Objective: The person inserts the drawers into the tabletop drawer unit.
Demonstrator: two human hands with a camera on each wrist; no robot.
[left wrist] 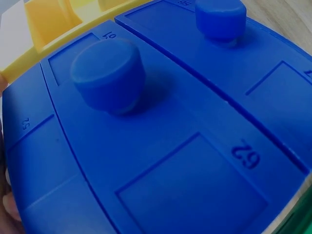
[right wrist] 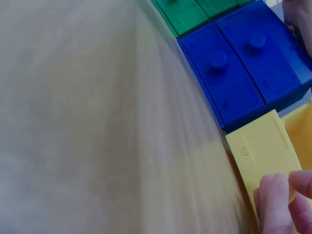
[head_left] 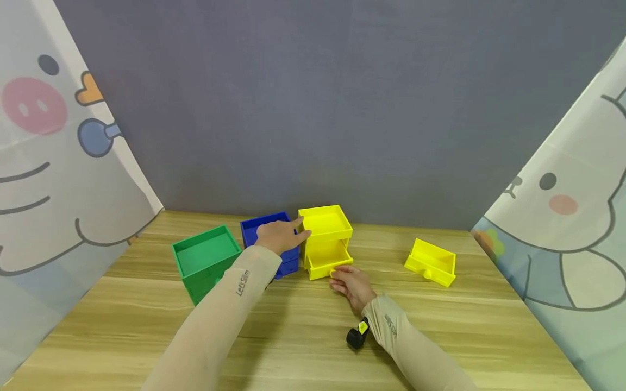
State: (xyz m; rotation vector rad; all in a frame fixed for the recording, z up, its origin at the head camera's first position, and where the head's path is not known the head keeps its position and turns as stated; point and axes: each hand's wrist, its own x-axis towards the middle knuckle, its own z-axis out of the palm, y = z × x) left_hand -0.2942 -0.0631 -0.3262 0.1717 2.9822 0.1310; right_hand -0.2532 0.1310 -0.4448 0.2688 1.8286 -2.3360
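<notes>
A yellow drawer cabinet (head_left: 325, 224) stands against the back wall, its lower drawer (head_left: 329, 259) pulled partway out and the slot above it hollow. My right hand (head_left: 353, 283) pinches that drawer's round front knob between thumb and fingers; the right wrist view shows the yellow drawer front (right wrist: 261, 151) marked 57. My left hand (head_left: 280, 236) reaches over the blue drawer cabinet (head_left: 288, 263), thumb and forefinger extended onto the left edge of the yellow cabinet's top. In the left wrist view, blue drawer fronts (left wrist: 161, 141) with round knobs fill most of the picture.
A separate yellow drawer (head_left: 431, 262) lies on the wooden table (head_left: 303, 347) at the right. A green drawer cabinet (head_left: 207, 252) stands left of the blue one, partly behind my left sleeve. A grey wall (head_left: 313, 108) closes the back.
</notes>
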